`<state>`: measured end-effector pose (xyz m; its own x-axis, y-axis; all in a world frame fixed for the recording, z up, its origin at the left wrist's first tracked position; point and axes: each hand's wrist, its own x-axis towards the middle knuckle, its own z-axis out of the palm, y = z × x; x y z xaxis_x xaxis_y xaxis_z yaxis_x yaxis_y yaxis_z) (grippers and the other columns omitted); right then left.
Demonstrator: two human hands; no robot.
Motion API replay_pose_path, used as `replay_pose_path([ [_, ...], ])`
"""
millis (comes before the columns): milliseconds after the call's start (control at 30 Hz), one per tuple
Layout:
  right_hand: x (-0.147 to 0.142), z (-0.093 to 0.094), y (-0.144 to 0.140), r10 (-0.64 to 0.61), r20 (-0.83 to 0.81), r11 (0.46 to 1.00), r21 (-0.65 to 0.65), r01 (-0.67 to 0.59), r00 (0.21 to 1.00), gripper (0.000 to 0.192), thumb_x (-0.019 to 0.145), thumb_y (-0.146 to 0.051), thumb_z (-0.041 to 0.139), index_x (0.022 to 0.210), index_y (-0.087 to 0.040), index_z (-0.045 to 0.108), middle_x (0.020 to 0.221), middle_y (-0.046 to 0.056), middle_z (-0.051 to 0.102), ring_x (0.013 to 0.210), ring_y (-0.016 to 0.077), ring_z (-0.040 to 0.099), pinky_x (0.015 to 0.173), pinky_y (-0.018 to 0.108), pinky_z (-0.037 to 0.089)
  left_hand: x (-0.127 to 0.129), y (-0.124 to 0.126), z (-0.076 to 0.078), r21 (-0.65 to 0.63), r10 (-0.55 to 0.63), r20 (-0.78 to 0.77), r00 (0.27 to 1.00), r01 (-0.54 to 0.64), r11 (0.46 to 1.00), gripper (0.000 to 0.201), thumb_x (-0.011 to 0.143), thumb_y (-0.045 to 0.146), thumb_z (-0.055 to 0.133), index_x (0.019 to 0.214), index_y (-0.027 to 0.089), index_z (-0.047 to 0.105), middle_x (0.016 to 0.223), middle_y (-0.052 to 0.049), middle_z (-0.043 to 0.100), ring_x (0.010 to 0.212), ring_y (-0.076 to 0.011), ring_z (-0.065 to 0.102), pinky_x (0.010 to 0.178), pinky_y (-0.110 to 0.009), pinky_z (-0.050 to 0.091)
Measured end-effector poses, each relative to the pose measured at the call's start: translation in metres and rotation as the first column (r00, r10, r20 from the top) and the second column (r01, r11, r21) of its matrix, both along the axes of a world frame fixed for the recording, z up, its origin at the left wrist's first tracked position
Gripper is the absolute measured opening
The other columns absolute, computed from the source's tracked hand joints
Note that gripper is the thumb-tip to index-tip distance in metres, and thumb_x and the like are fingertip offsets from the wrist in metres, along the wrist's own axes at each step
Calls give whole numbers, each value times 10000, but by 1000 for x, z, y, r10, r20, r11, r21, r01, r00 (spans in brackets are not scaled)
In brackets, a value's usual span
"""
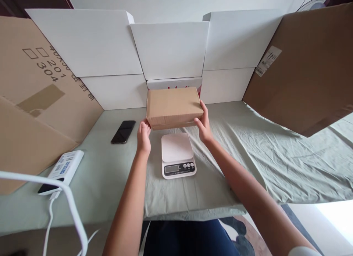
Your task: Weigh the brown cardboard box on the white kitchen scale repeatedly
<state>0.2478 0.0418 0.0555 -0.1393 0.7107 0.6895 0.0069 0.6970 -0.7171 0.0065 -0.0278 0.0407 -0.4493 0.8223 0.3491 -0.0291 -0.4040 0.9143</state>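
Both hands clasp a brown cardboard box (173, 107) by its ends: the left hand (143, 135) with fingers curled at its lower left corner, the right hand (204, 124) spread along its right edge. The closed, plain box hovers just behind a white kitchen scale (177, 154). Both forearms reach straight forward over the green cloth (248, 153).

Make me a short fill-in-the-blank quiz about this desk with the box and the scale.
1. Both hands, left hand and right hand, hold a brown cardboard ____.
2. The white scale sits on the table just ____ the box, nearer the person.
3. The black phone lies on the green cloth to the ____ of the scale.

Missing words: box; in front of; left
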Motion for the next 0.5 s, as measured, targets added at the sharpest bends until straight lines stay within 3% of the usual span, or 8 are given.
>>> replay_pose_path([
  [100, -9, -25, 22, -14, -12, 999, -51, 13, 1000, 840, 906, -697, 523, 1585, -286, 249, 1660, 75, 318, 1543, 312, 305, 1296, 513, 248, -3, 23, -25, -60, 3, 46, 999, 0, 998, 773, 815, 813, 531, 1274, 198, 633, 1410, -181, 634, 1387, -291, 551, 1161, -414, 404],
  [233, -7, -49, 27, -12, 29, 991, -132, 16, 999, 847, 894, -694, 543, 1582, -281, 270, 1678, 63, 304, 1565, 314, 262, 1318, 513, 173, -3, 29, -51, -117, 5, 73, 997, 4, 993, 734, 831, 790, 535, 1257, 202, 641, 1389, -174, 652, 1357, -292, 580, 1145, -413, 428],
  [500, -6, -45, 28, 13, 52, 970, -244, 0, 999, 891, 893, -706, 530, 1601, -271, 210, 1715, 51, 231, 1598, 297, 197, 1332, 493, 127, -2, 34, -56, -132, -29, 72, 997, 38, 990, 675, 910, 709, 499, 1324, 194, 642, 1450, -152, 620, 1402, -280, 539, 1167, -394, 409],
])
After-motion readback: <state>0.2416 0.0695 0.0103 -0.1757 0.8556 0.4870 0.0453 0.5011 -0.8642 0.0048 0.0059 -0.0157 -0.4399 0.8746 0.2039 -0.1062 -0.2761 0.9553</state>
